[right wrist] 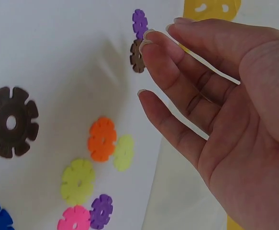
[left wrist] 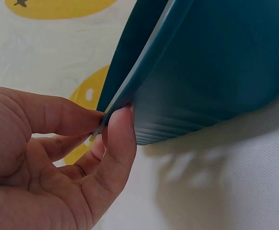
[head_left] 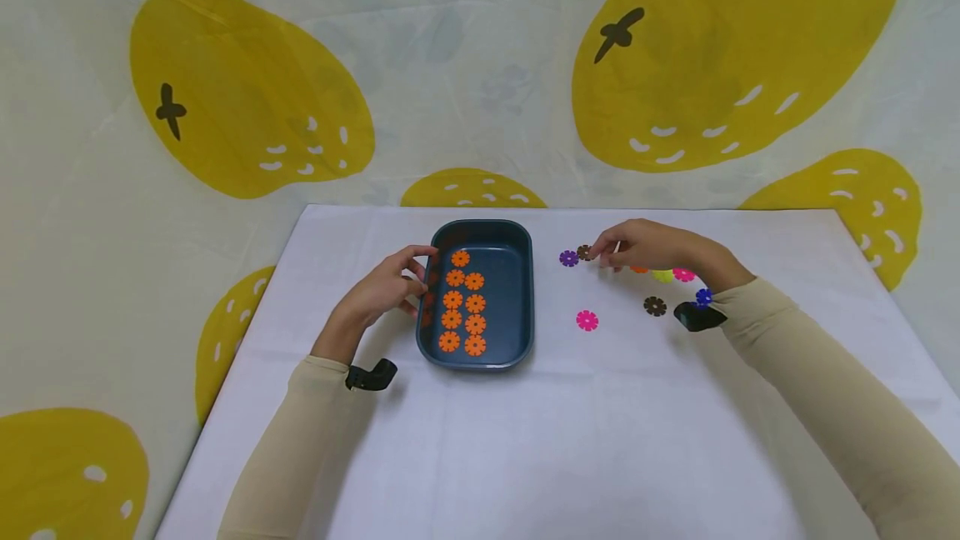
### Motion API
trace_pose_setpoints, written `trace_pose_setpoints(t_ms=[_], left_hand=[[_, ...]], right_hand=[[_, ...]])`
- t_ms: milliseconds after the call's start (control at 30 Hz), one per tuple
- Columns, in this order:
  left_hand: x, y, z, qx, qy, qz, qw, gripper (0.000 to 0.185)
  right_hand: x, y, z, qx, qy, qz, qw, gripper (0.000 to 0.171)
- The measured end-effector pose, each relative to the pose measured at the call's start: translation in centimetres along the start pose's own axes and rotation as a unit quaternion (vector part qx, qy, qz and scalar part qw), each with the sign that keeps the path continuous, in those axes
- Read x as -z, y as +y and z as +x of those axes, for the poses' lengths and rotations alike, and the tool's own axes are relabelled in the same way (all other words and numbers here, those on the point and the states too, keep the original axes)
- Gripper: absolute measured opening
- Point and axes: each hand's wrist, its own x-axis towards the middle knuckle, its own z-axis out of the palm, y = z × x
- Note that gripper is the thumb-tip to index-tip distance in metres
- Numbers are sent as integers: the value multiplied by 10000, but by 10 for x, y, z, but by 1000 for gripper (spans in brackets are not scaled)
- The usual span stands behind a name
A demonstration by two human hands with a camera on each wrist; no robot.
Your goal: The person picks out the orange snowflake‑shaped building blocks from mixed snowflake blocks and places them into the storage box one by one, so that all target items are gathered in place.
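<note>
A dark blue tray [head_left: 481, 226] stands mid-table with several orange toothed discs [head_left: 463, 302] in two rows inside. My left hand [head_left: 396, 282] pinches the tray's left rim [left wrist: 111, 106], thumb under it and fingers over it. My right hand [head_left: 643, 245] stretches over the loose discs to the right with fairly straight fingers. Its fingertips [right wrist: 147, 47] are at a small brown disc [head_left: 584, 252] [right wrist: 136, 58], beside a purple disc [head_left: 568, 257] [right wrist: 139, 21]. Nothing lies in its palm.
More discs lie on the white cloth [head_left: 525, 440]: pink [head_left: 587, 321], brown [head_left: 655, 306] [right wrist: 10, 121], blue [head_left: 702, 297], yellow-green [head_left: 663, 276] [right wrist: 77, 181], orange [right wrist: 101, 139]. A fruit-print backdrop [head_left: 247, 98] rises behind the table.
</note>
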Motion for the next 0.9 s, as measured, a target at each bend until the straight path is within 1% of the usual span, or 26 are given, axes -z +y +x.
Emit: trace_pose_setpoints(t_ms=[100,400,667,900], left_hand=[[-1,0,0,8,-2,-2,10000,68],[0,2,-1,21,-20,-9,10000,67],[1,3,0,72,-37,-17,10000,66],[0,3,-1,63,-13,8,10000,66]], right_hand=[[2,4,-4,-35,7,15,10000,30],[5,19,-14,-124,104,-171,9997,30],[7,26,-21,-271,37,7,9996,30],[10,35,-24,-346,31,-101,9993,31]])
